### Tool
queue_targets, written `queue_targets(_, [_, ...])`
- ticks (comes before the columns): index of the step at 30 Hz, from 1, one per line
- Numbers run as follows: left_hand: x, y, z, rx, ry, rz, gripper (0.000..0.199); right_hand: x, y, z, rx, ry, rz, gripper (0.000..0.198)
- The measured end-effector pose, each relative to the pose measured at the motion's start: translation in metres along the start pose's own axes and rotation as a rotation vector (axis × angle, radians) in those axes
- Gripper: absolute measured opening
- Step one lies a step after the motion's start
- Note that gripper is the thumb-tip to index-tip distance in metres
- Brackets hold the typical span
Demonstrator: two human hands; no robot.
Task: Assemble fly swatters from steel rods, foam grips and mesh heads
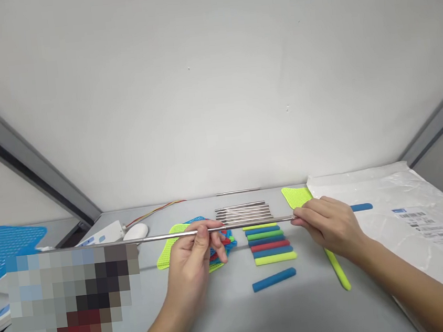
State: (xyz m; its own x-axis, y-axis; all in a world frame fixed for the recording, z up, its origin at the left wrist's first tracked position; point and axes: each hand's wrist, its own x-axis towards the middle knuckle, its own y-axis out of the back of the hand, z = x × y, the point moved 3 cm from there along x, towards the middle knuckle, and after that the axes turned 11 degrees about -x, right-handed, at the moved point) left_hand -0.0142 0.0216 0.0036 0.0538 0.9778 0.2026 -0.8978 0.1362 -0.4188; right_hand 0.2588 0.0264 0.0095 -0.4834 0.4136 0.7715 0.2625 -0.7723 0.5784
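Observation:
A long thin metal rod [150,239] runs level across the view in both my hands. My left hand [189,256] pinches it between thumb and fingers near its middle. My right hand [330,223] is closed around its right end, where a blue handle [362,207] sticks out beyond the fingers. At the far left, the rod reaches a blue mesh fly swatter head [8,246]; a blurred patch hides part of that spot. Below the rod lie a row of coloured handles [271,246], a separate blue handle [274,280] and a yellow-green handle [338,270].
Several metal rods [244,213] lie behind the handles. Mesh swatter heads [170,248] are stacked behind my left hand, and a yellow-green head [296,196] lies near the wall. A white plastic bag [386,196] covers the right side; a power strip [104,234] stands left.

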Motion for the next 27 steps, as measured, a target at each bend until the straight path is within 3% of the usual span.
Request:
queue_targets(5, [-0.009,-0.014,-0.019,0.094,0.073,-0.116,0.021,-0.006,-0.001,-0.009,0.11,-0.042,-0.012,0.002])
queue_targets(8, [-0.016,-0.027,-0.026,0.094,0.143,-0.185,0.022,-0.006,0.004,-0.018,0.139,-0.026,-0.03,0.007])
queue_targets(17, [-0.019,-0.024,-0.023,0.073,0.058,-0.173,0.026,-0.006,0.002,-0.021,0.157,0.008,-0.072,0.004])
queue_targets(24, [-0.003,-0.011,-0.007,-0.085,0.064,0.042,0.029,-0.007,-0.006,-0.006,0.137,-0.106,-0.106,0.01])
queue_targets(27, [-0.002,-0.011,-0.003,-0.13,0.071,0.067,0.029,-0.007,-0.005,-0.008,0.135,-0.125,-0.101,0.01])
